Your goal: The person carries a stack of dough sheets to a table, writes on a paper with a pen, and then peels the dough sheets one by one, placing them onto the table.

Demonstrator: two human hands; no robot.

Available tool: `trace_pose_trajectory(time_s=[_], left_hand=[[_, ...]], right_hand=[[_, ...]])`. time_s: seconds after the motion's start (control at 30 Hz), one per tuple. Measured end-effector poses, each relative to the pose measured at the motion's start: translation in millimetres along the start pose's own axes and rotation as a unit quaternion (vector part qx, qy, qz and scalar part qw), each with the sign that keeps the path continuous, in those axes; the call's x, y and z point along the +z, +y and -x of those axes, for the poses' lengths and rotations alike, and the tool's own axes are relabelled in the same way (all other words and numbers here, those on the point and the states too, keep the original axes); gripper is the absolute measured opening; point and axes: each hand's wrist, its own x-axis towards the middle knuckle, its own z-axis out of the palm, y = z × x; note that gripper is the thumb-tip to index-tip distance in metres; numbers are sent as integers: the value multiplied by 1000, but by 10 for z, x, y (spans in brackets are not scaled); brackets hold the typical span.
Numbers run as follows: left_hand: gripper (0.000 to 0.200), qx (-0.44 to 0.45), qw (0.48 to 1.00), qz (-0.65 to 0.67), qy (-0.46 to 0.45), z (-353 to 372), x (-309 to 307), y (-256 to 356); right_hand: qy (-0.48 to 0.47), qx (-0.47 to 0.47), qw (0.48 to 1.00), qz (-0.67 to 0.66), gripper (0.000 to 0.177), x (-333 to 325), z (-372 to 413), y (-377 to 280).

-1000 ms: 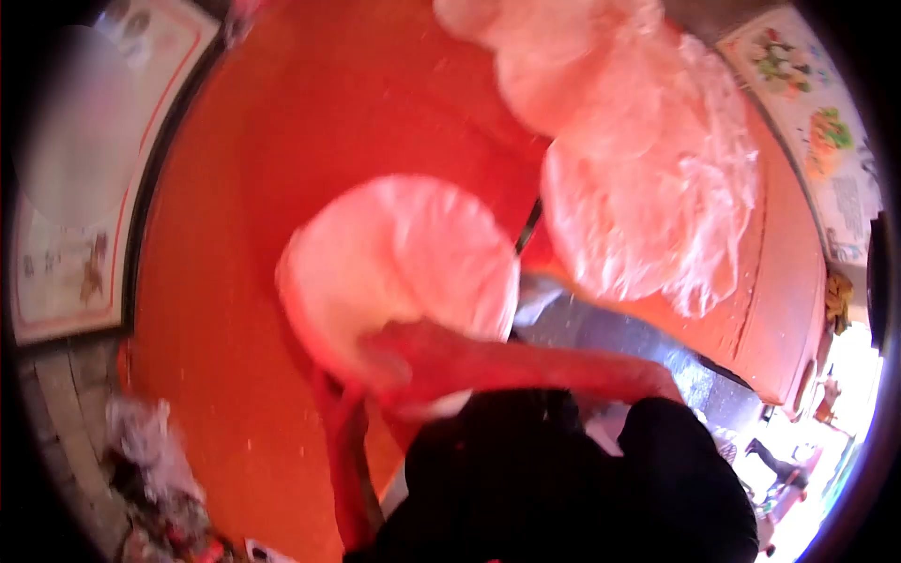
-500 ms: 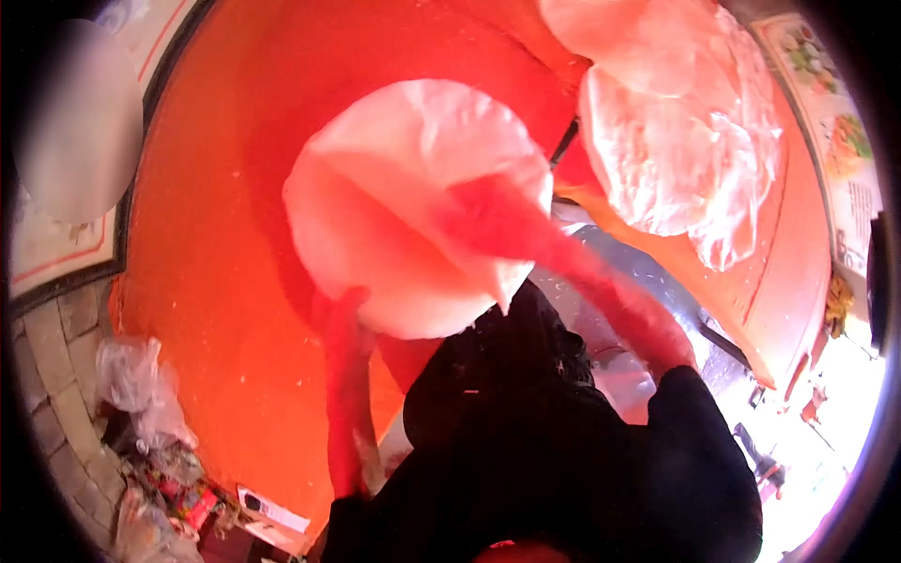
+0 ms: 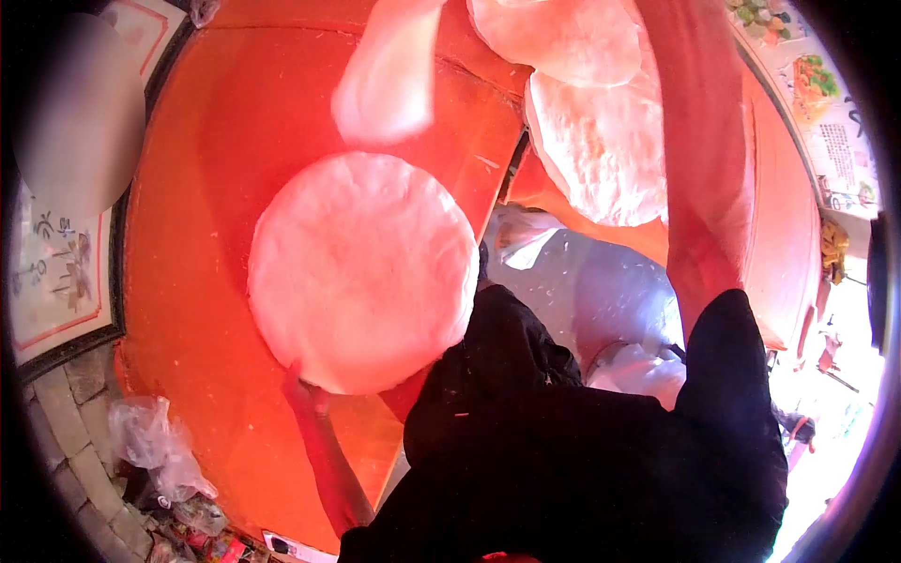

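A round, pale dough sheet point(image 3: 364, 272) is spread flat over the orange table. My left hand point(image 3: 308, 394) is at its lower left edge, fingers closed on the rim. My right forearm point(image 3: 704, 141) stretches up past the top edge of the view, so the right hand is hidden. Above the round sheet, a motion-blurred pale sheet point(image 3: 389, 80) hangs down from the top edge; what holds it is out of view. Several more pale sheets point(image 3: 601, 141) lie overlapping at the upper right, beside my right forearm.
The orange table point(image 3: 197, 281) has a gap on its right side, with a grey surface point(image 3: 601, 281) below. Plastic bags point(image 3: 155, 450) and litter lie at the lower left. Framed printed panels point(image 3: 61, 272) flank the left side, and a picture panel point(image 3: 835, 141) is at the right.
My right arm has swung up and right, away from the round sheet. The sheet's folded part now lies flat. My left hand has shifted down and left. The blurred sheet has come into view.
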Motion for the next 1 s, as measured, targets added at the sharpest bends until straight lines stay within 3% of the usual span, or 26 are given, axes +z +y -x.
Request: trace_pose_trajectory(time_s=[0.1,0.2,0.23,0.27,0.3,0.33,0.43,0.47,0.53,0.57,0.63,0.67,0.73,0.87,1.0], left_hand=[[74,-7,1000,8,-8,65,-82,-59],[75,-6,1000,2,-20,142,-135,-56],[75,-1,1000,-4,-28,164,-119,-45],[75,6,999,-16,-39,196,-61,-15],[76,13,998,-33,-50,253,-4,4],[76,28,996,-58,-67,284,95,18],[77,88,977,-143,-128,330,467,30],[77,106,971,-161,-143,316,638,30],[81,128,961,-197,-147,350,1095,83],[85,130,961,-190,-154,330,1028,63],[93,135,960,-176,-169,284,894,19],[83,127,970,-166,-124,395,1239,79],[75,146,971,-149,-120,431,1385,91],[75,147,965,-189,-103,446,1329,98],[77,80,978,-179,-74,457,1290,155]], right_hand=[[96,5,995,37,15,-934,124,268],[180,68,981,-18,14,-1588,835,1002],[121,115,981,-97,17,-1762,1114,1423],[155,204,967,0,17,-1008,1576,1344],[225,178,958,4,13,-497,1898,1491],[131,215,962,104,25,-353,2131,1701],[-134,246,959,34,46,1271,2615,1887],[-212,257,912,240,61,1979,2668,1459],[-298,108,900,299,71,2509,2844,1303],[-289,76,902,311,70,2614,2881,1381],[-311,197,899,238,68,2557,2749,1408],[-307,233,901,198,65,2427,2710,1458],[-304,262,902,163,60,2314,2675,1453],[-292,331,893,91,48,2287,2698,1602],[-286,324,898,78,38,2421,2788,1772]])
